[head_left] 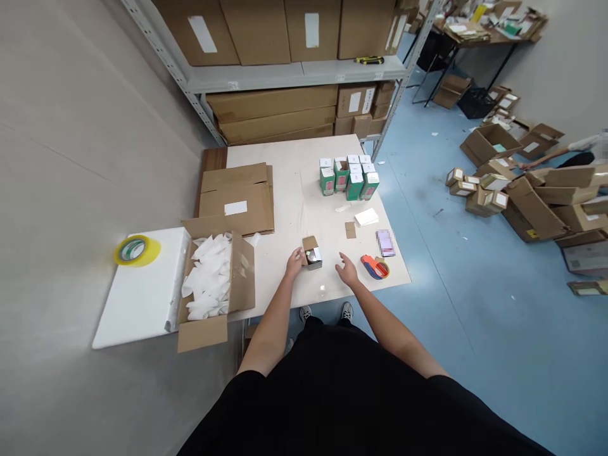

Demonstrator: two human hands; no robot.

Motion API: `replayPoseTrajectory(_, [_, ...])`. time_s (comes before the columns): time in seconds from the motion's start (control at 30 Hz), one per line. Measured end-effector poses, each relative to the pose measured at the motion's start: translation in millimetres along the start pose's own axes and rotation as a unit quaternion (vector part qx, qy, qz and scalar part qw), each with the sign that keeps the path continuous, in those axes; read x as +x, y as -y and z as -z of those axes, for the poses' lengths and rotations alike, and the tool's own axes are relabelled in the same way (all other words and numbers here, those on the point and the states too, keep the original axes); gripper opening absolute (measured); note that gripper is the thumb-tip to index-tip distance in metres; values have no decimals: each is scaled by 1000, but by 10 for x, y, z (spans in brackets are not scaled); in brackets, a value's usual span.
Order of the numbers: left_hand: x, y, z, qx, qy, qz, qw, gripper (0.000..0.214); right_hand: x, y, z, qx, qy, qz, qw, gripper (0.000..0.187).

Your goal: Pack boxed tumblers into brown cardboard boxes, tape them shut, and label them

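A small cardboard box [313, 264] stands with its top open near the front of the white table [280, 183]; something pale and rounded shows inside. At its left side, my left hand [295, 262] holds the edge with thumb and fingers. My right hand [347, 271] hovers to the right of the box, fingers apart and nothing in them. An orange and blue tape dispenser [375, 267] lies just beyond that hand. Behind are a small brown cardboard piece [350, 230], a white stack of paper [367, 217] and a purple-screened phone, partly blurred [386, 243].
Several green-and-white boxes [354, 187] stand at the back right. Flattened cardboard [232, 206] and an open carton [242, 269] of white packing paper [209, 275] occupy the left. Yellow tape [152, 251] rests on white foam [137, 304]. Shelving [266, 76] rises behind; another person's arm [546, 158] reaches among cartons.
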State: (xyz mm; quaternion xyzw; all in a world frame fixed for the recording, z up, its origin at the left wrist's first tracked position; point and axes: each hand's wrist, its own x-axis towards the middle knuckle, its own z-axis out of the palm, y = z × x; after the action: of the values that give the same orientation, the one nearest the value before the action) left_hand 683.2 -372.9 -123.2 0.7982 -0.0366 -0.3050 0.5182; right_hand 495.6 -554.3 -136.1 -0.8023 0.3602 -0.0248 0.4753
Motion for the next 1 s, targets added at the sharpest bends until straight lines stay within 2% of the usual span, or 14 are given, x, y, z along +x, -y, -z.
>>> replayPoseTrajectory(0.07, [-91,-33,-24,53,-84,-42,994,54,11,-248,245,-45,-62,-32,997,59])
replayPoseTrajectory(0.17, [-289,-146,-132,147,-229,-152,950,46,19,-640,641,-97,-97,-85,987,49])
replayPoseTrajectory(0.23, [-437,-250,-270,191,-255,-212,924,37,26,-871,857,-123,-100,-101,982,41])
replayPoseTrajectory(0.3, [-571,-353,-464,212,-214,-257,918,32,41,-1062,1003,-139,-88,-107,981,31])
replayPoseTrajectory(0.4, [-716,-465,-804,220,-112,-275,929,31,76,-1278,1090,-138,-20,-130,982,17])
replayPoseTrajectory(0.5, [-818,-500,-1056,216,-34,-257,941,35,109,-1402,1078,-129,25,-130,983,20])
replayPoseTrajectory(0.57, [-890,-485,-1102,207,-15,-249,946,36,123,-1416,1060,-119,18,-114,986,25])
replayPoseTrajectory(0.67, [-1015,-422,-978,196,-26,-236,951,36,116,-1296,1055,-106,4,-84,991,23])
replayPoseTrajectory(0.8, [-1180,-260,-641,184,-62,-194,962,34,43,-849,1057,-120,-1,-4,993,21])
replayPoseTrajectory(0.9, [-1286,-109,-416,165,-85,-169,968,32,-11,-330,979,-120,-23,125,985,23])
replayPoseTrajectory(1.0, [-1396,-3,-200,139,-130,-174,966,33,-25,284,784,-108,-32,269,956,23])
